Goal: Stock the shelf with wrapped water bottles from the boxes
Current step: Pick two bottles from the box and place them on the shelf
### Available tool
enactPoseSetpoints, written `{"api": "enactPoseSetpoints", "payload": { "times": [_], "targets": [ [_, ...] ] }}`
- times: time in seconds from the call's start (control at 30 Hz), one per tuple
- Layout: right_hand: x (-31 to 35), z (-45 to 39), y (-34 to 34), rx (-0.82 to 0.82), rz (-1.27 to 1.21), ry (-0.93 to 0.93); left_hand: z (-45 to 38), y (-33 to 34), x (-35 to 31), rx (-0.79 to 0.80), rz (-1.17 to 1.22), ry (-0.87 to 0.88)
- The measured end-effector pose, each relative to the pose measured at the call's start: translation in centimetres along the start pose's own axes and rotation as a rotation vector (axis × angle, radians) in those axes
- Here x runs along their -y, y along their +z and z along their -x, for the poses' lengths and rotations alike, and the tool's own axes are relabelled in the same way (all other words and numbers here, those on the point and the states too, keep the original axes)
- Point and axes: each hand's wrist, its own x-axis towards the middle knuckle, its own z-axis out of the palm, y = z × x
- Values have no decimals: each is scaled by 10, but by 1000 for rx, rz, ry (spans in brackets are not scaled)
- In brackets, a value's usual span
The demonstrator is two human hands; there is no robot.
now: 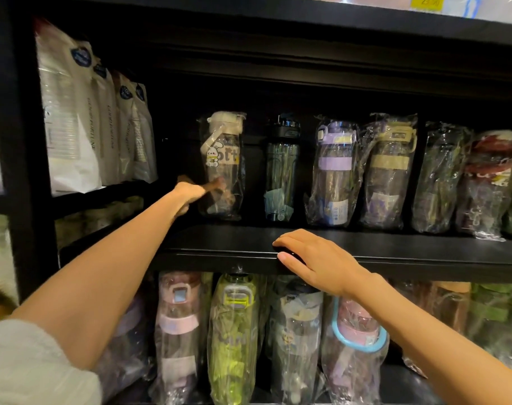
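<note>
A row of plastic-wrapped water bottles stands upright at the back of a black shelf [219, 238]. My left hand [190, 194] reaches deep in and grips the lower part of the leftmost one, a white-lidded bottle with a rabbit print [222, 159]; fingers show through the wrap. To its right stand a dark bottle [281, 168], a purple-banded bottle [333, 171] and a beige-banded bottle [389, 171]. My right hand [313, 264] rests flat on the shelf's front edge, fingers apart, holding nothing.
The shelf below holds more wrapped bottles, among them a pink one [177, 331] and a green one [234, 331]. White packs of stacked cups [70, 118] fill the left bay. A black upright post [24, 159] divides the bays. The shelf above sits close overhead.
</note>
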Motion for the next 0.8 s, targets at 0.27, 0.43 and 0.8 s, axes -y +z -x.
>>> {"api": "enactPoseSetpoints", "payload": {
  "times": [0.27,0.43,0.8],
  "targets": [
    [4,3,-6,-50,51,42,82,-76,-24,-315,-269,540],
    [30,26,-19,-229,69,35,146,-112,-25,-406,-536,961],
    [97,141,-14,-204,79,-26,293,-102,61,-145,-1151,1209]
  ]
}}
